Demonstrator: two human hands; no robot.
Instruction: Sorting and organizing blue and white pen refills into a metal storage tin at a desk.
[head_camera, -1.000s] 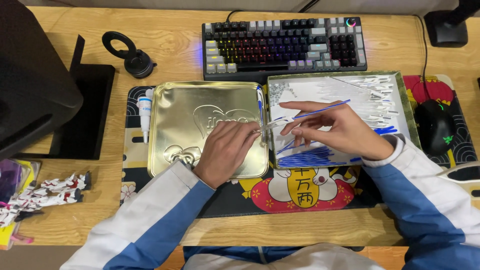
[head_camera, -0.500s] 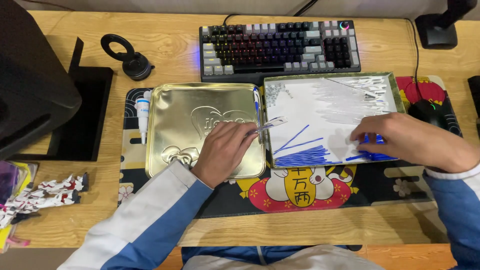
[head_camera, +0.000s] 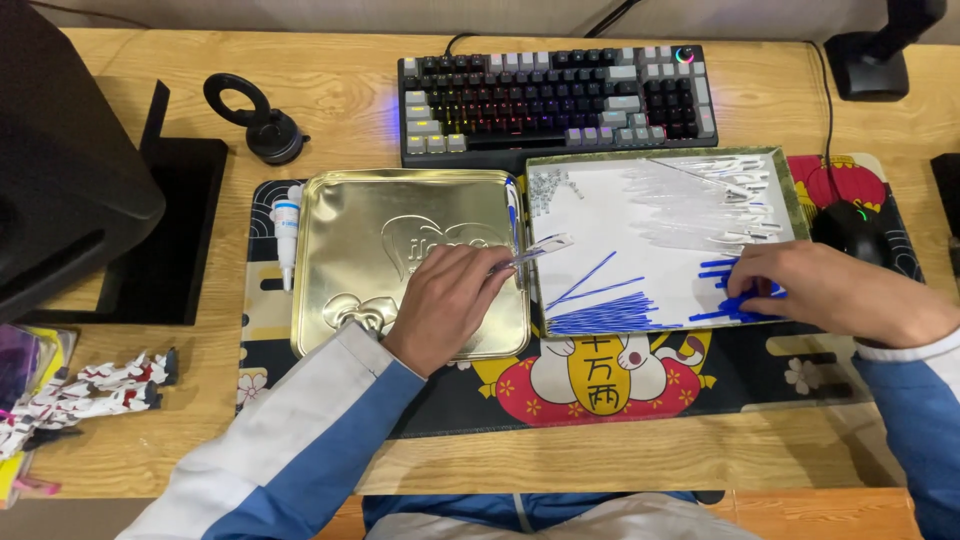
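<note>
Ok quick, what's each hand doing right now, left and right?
Left hand: closed on a clear pen barrel, resting on the gold tin lid.
Right hand: fingers down on the blue pen parts in the tray; grip cannot be told.

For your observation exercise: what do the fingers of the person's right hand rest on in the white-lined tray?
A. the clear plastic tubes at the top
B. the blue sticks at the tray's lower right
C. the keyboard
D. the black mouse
B: the right hand lies with its fingertips on the blue sticks inside the tray, below the clear tubes.
</note>
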